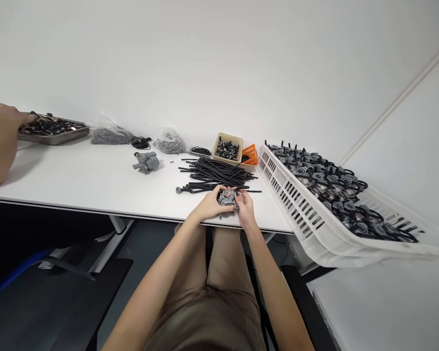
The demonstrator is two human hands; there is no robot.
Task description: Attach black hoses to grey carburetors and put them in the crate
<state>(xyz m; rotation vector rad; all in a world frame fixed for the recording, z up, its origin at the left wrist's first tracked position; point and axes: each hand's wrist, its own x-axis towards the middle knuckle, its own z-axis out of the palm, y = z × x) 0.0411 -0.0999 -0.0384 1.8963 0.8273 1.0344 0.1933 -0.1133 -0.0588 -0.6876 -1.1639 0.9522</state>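
Observation:
Close to the table's front edge, my left hand (pixel 211 204) is wrapped round a grey metal carburetor (pixel 227 197). My right hand (pixel 245 207) grips the same carburetor from the right, its fingertips pressed on the top. What small part the right fingers may pinch is too small to make out. Just beyond both hands lies a pile of black rubber hoses (pixel 214 170). A round grey fitting (pixel 179 190) is at the left end of one hose. Farther left, another carburetor (pixel 146 163) rests on the white table (pixel 106 180).
A white crate (pixel 296 209) full of carburetors stands tilted at the right. Behind the hoses are a cream bin (pixel 227 147) of fittings and an orange basket (pixel 251 155). Bags of small parts (pixel 111 135) sit along the wall. A co-worker's arm (pixel 2 141) reaches to a metal tray (pixel 56 138).

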